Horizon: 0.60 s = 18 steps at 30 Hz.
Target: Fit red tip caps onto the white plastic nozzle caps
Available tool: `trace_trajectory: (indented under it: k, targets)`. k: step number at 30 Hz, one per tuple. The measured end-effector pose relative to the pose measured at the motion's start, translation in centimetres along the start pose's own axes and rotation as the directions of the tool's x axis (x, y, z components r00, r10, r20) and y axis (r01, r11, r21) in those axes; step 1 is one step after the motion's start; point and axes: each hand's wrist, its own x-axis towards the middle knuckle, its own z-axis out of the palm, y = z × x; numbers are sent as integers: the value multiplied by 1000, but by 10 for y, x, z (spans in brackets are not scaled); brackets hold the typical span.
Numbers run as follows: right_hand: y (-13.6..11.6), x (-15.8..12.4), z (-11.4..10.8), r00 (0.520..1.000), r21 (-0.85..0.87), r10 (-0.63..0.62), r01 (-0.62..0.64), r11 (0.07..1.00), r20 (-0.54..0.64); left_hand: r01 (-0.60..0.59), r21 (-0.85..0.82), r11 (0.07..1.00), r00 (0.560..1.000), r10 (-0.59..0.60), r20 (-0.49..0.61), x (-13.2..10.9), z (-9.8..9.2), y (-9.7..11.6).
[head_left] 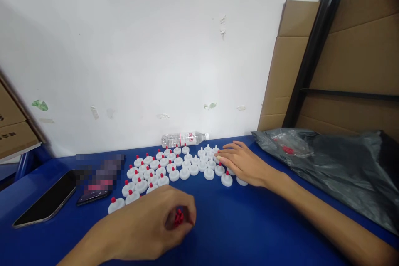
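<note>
My left hand (152, 224) is curled in the foreground, holding several small red caps (178, 217) in its palm. Its thumb and forefinger meet at the tips. Farther back on the right, my right hand (245, 162) reaches over the group of white nozzle lids. Thumb and forefinger come together at a red cap on one of these lids, while the other fingers stretch out; the grip is partly hidden. Many round white lids (173, 174) stand nozzle up. Those on the left wear red caps, and several near the middle, such as one bare lid (193, 169), have uncapped nozzles.
A clear plastic bottle (187, 139) lies on its side against the wall. Two phones, one of them a black phone (46, 199), rest on the blue table (218, 237) at left. On the right, a dark plastic bag (336, 174) bears a clear bag of red caps (288, 149).
</note>
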Motion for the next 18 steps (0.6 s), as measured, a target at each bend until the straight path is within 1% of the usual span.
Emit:
trace_trajectory:
  k: [1, 2, 3, 4, 6, 9, 11, 12, 15, 16, 18]
  targets:
    - [0, 0, 0, 1000, 1, 4, -4, 1000, -1, -30, -13, 999, 996, 29, -87, 3, 4, -1]
    - [0, 0, 0, 1000, 0, 9, -9, 1000, -5, -68, -14, 998, 982, 64, -176, 5, 8, -3]
    - [0, -1, 0, 1000, -2, 14, -14, 1000, -14, -114, 5, 994, 960, 111, -258, 8, 13, -6]
    - [0, -1, -1, 999, -7, 20, -20, 1000, -25, -161, 47, 986, 932, 168, -322, 10, 18, -8]
    - [2, 0, -3, 998, -19, 35, -36, 999, -52, -235, 185, 954, 873, 291, -391, 14, 27, -13]
    - [9, 4, -3, 995, -40, 63, -66, 997, -76, -272, 436, 858, 786, 460, -414, 16, 35, -18]
    - [15, 10, -1, 995, -52, 76, -79, 996, -65, -271, 544, 794, 748, 530, -400, 18, 36, -22]
    - [19, 13, 0, 996, -56, 73, -76, 996, -49, -269, 577, 771, 744, 547, -384, 19, 35, -24]
    - [27, 26, 6, 999, -55, 32, -31, 998, 20, -272, 621, 735, 763, 558, -327, 27, 28, -29]
    - [28, 30, 8, 999, -55, 15, -13, 998, 38, -275, 626, 729, 763, 562, -320, 31, 26, -30]
    - [29, 38, 10, 999, -60, -11, 14, 998, 52, -256, 629, 734, 738, 568, -363, 36, 23, -34]
